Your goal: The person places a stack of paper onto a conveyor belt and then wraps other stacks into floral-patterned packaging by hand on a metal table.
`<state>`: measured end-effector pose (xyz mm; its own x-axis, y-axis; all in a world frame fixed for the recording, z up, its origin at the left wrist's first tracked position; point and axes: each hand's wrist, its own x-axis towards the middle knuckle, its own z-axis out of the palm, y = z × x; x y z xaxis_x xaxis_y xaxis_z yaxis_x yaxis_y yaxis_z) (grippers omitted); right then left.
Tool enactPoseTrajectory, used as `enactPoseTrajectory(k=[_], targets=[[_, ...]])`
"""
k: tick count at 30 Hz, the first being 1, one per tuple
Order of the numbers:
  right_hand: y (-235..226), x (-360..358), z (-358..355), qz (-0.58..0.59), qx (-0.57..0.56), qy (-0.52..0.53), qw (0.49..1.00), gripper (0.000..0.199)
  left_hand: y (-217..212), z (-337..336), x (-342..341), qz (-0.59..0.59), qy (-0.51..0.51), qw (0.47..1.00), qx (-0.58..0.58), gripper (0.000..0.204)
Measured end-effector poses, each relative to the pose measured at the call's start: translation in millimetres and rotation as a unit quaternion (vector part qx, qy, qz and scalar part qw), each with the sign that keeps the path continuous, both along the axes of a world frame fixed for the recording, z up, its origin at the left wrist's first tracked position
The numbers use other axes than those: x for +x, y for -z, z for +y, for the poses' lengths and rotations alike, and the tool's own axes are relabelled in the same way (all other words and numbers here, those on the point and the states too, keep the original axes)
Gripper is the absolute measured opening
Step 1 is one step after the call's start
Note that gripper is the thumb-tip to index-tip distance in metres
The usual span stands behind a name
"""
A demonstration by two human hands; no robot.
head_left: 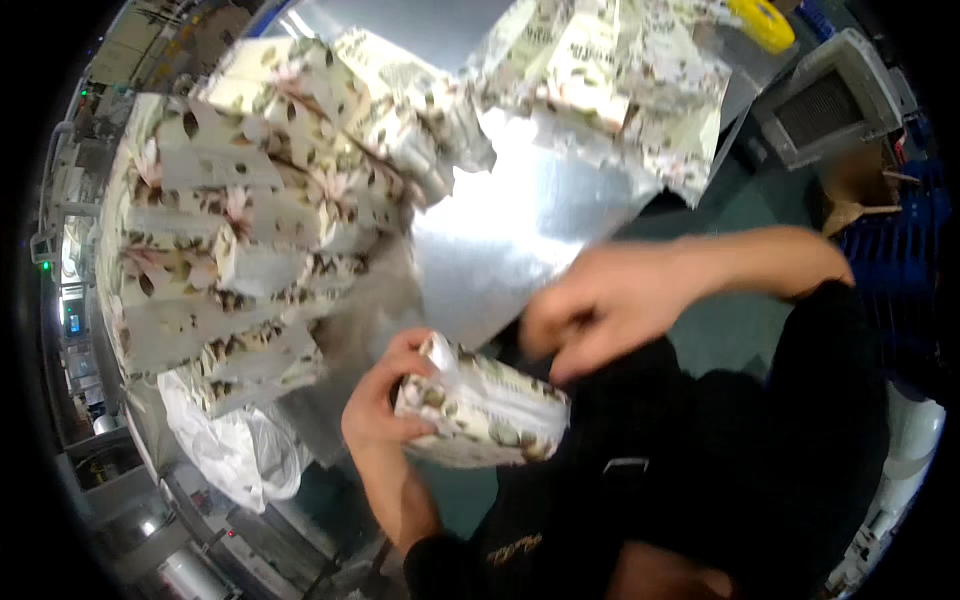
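A soft tissue pack [490,410] in cream film printed with flowers and leaves is in front of my body. My left hand [385,395] grips its left end, with the thumb and fingers round the film. Just above the pack's right end is my right hand [600,310], its fingers curled and smeared by motion. It looks apart from the pack, and I cannot make out anything in it. Many similar packs lie in a large pile [240,200] on the left of the metal table [510,220].
Crumpled floral film [620,90] covers the table's far right. A yellow tool or tape ring [765,22] lies beyond it. White plastic bags [235,445] hang below the pile. On the right are a grey box-like unit [835,98] and a blue crate [900,240].
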<state>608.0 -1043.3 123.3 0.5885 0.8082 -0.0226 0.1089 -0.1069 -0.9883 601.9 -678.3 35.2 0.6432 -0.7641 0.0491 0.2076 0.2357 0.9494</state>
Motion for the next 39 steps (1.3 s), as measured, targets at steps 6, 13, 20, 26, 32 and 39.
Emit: enactPoseTrajectory(k=[6, 13, 20, 26, 32, 39], targets=[[14.6, 2.1, 59.2, -0.112, -0.083, -0.037, 0.99, 0.04, -3.7, -5.6, 14.6, -0.063, 0.086, 0.994, 0.023, 0.074], [23.5, -5.1, 63.0, -0.196, -0.142, -0.03, 0.97, 0.034, 0.7, -2.7, -1.9, -0.037, 0.041, 0.998, 0.029, 0.085], [31.9, 1.9, 63.3, -0.133, -0.099, -0.045, 0.985, 0.041, -2.6, -6.9, -7.5, -0.008, 0.021, 0.999, 0.046, 0.089], [25.8, 7.9, 69.2, 0.04, -0.07, -0.098, 0.992, 0.042, -3.8, -2.2, -6.0, 0.021, 0.023, 0.995, 0.096, 0.093], [38.8, 10.2, 74.4, -0.069, -0.117, -0.104, 0.985, 0.043, 0.7, -2.6, -5.2, 0.051, 0.027, 0.995, 0.085, 0.095], [23.0, 26.6, 74.2, 0.249, -0.102, -0.17, 0.948, 0.043, -8.0, -1.1, -9.4, 0.106, 0.011, 0.987, 0.12, 0.097]])
